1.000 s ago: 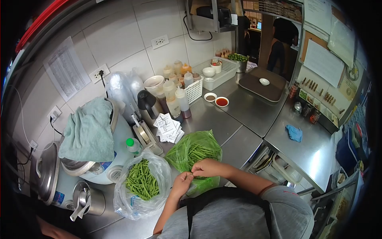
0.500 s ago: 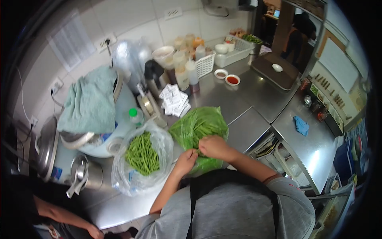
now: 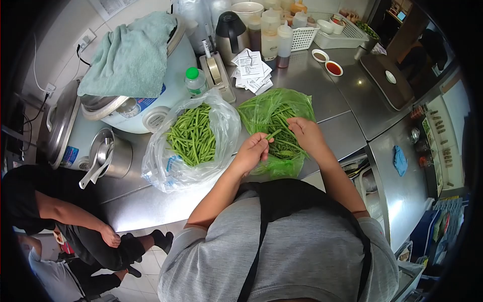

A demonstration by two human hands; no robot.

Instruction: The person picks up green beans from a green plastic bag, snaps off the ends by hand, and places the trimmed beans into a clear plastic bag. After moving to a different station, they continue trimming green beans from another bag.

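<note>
My left hand (image 3: 253,153) is closed around a green bean (image 3: 274,134), whose end sticks out past the fingertips. Just to the right, my right hand (image 3: 308,136) has its fingers drawn together; anything between them is too small to make out. Both hands are over an open green plastic bag (image 3: 298,98) with long green beans (image 3: 284,117) inside. To the left lies a clear plastic bag (image 3: 227,116), open at the top and holding a pile of green beans (image 3: 192,135) that look like shorter pieces.
Behind the bags stand a green-capped bottle (image 3: 194,80), a tape dispenser (image 3: 217,75), paper slips (image 3: 251,71) and squeeze bottles (image 3: 284,44). A metal pot (image 3: 119,157) is at left. Two sauce dishes (image 3: 333,68) and a brown tray (image 3: 385,83) sit farther right. Another person's hand (image 3: 109,236) is lower left.
The camera view has tilted down and shifted. My hands were together over the green bag; now they are apart, and a bean shows in my left hand.
</note>
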